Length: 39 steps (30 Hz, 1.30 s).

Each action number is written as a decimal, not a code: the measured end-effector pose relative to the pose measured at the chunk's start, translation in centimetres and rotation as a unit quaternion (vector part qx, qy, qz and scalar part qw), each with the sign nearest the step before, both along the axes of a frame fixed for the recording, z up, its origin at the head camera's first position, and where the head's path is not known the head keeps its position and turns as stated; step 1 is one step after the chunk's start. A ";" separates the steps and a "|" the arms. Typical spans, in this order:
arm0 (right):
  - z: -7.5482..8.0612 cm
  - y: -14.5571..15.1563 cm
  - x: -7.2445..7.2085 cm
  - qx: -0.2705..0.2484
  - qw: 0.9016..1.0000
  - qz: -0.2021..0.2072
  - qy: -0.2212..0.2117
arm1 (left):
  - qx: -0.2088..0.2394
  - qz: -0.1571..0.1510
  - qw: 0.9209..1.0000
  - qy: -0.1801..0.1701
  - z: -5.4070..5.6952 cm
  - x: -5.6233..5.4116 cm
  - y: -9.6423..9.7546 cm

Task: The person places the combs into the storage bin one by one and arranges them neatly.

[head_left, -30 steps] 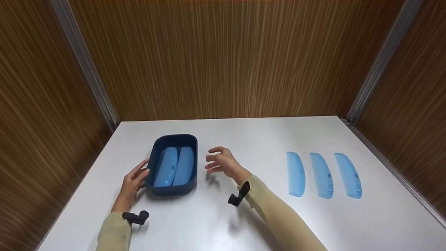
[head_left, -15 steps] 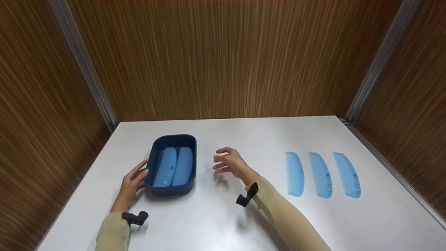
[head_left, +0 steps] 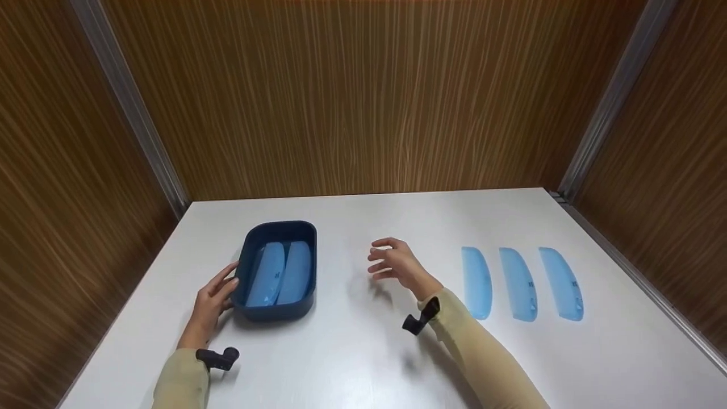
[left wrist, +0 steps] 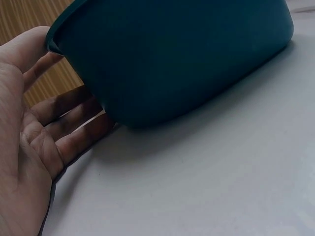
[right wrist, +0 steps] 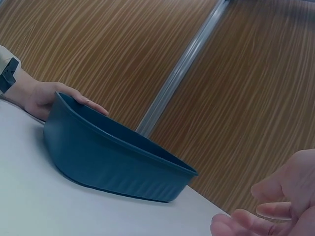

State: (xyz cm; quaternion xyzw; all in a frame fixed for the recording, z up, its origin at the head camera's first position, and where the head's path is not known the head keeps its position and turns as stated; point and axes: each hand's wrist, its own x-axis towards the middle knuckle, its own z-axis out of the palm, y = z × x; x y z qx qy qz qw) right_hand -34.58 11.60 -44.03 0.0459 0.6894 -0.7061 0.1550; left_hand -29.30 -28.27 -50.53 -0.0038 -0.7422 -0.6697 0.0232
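Two light blue combs point(head_left: 295, 272) lie side by side, lengthwise, inside a dark blue bin point(head_left: 278, 312) on the left of the table. My left hand point(head_left: 211, 301) rests against the bin's left side; in the left wrist view the thumb meets the rim and the fingers point(left wrist: 86, 135) reach the outer wall lower down. Three more combs, the left one point(head_left: 478, 284), the middle one point(head_left: 519, 284) and the right one point(head_left: 561, 284), form a row on the right. Between bin and row hovers my right hand point(head_left: 400, 264), fingers spread and loosely bent, holding nothing.
The white table point(head_left: 341, 358) ends at a wood-grain back panel point(head_left: 363, 102). Similar panels point(head_left: 670, 170) stand along both sides, joined by metal corner posts point(head_left: 133, 96). Each sleeved wrist carries a small black camera point(head_left: 421, 317).
My right hand has moved rightward, away from the bin and closer to the row of combs. The left hand stays at the bin's side; the whole head view has shifted slightly.
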 end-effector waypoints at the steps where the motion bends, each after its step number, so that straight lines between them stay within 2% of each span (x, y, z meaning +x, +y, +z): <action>1: 0.0 0.2 0.0 0.002 1.000 -0.002 0.001 | 0.000 0.001 1.000 -0.001 0.0 0.0 0.0; 9: -0.2 1.9 0.3 0.011 1.000 -0.013 0.007 | 0.000 0.007 1.000 0.000 -0.2 -0.1 0.0; 12: 0.9 2.2 1.4 0.015 1.000 -0.007 0.009 | -0.001 0.008 1.000 0.002 -0.3 -0.1 0.0; 16: 1.2 2.9 1.6 0.020 1.000 -0.002 0.008 | -0.002 0.012 1.000 0.005 -0.4 -0.2 0.0; 19: 0.1 3.7 0.7 0.022 1.000 -0.009 0.008 | -0.001 0.014 1.000 0.004 -0.4 -0.2 0.1; 22: -0.3 4.3 0.7 0.023 0.999 -0.019 0.010 | 0.002 0.014 1.000 0.003 -0.4 -0.2 0.1; 31: -0.2 5.7 1.0 0.031 0.998 -0.041 0.019 | 0.007 0.005 1.000 0.009 -0.2 -0.2 0.0; 39: -0.3 7.3 1.3 0.035 0.998 -0.049 0.034 | 0.005 0.012 1.000 0.005 -0.3 -0.1 0.1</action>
